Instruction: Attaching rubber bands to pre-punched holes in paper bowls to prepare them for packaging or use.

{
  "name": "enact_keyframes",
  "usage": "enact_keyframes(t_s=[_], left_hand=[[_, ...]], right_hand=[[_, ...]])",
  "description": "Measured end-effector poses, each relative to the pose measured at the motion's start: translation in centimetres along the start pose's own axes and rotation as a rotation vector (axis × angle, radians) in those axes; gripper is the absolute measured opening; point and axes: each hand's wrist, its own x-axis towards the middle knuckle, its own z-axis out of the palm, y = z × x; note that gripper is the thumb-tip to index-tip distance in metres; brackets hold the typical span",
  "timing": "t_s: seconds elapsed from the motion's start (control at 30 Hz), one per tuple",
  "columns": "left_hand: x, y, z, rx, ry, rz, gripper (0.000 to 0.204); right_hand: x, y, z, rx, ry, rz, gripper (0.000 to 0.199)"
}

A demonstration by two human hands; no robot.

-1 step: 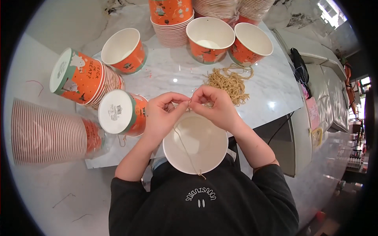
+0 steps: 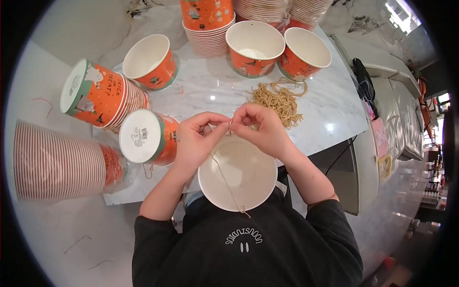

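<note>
A paper bucket [image 2: 258, 189] with a white inside stands open in front of my body. A thin tan string [image 2: 224, 179] crosses its mouth from my left hand to a small knot at the near rim. At the far rim my left hand [image 2: 198, 138] and my right hand [image 2: 263, 129] meet, fingertips pinched together on the string. The very end between the fingers is too small to make out. Just beyond my right hand lies a loose heap of tan strings [image 2: 277, 101].
Orange paper buckets stand at the back: one left [image 2: 150, 62], two right [image 2: 256, 43], [image 2: 308, 52] beside a tall stack [image 2: 205, 36]. Upturned buckets [image 2: 98, 95], [image 2: 148, 136] and a wrapped stack [image 2: 60, 160] lie left. The marble table [image 2: 330, 105] ends at the right.
</note>
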Motion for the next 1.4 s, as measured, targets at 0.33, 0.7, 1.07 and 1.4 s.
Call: enact_keyframes(t_s=[0.33, 0.7, 1.07, 1.4], left_hand=[[0.9, -1.3, -0.4, -0.053, -0.013, -0.039, 0.015], [0.3, -0.8, 0.1, -0.008, 0.033, -0.034, 0.015], [-0.3, 0.0, 1.1, 0.099, 0.141, 0.080, 0.018], [-0.1, -0.2, 0.2, 0.183, 0.036, 0.078, 0.013]], right_hand=[[0.4, 0.1, -0.4, 0.077, -0.071, 0.106, 0.011], [-0.6, -0.9, 0.8, -0.335, 0.136, -0.183, 0.009], [-0.6, 0.0, 1.1, -0.518, 0.178, -0.329, 0.010], [-0.4, -0.5, 0.2, -0.277, 0.042, -0.108, 0.007]])
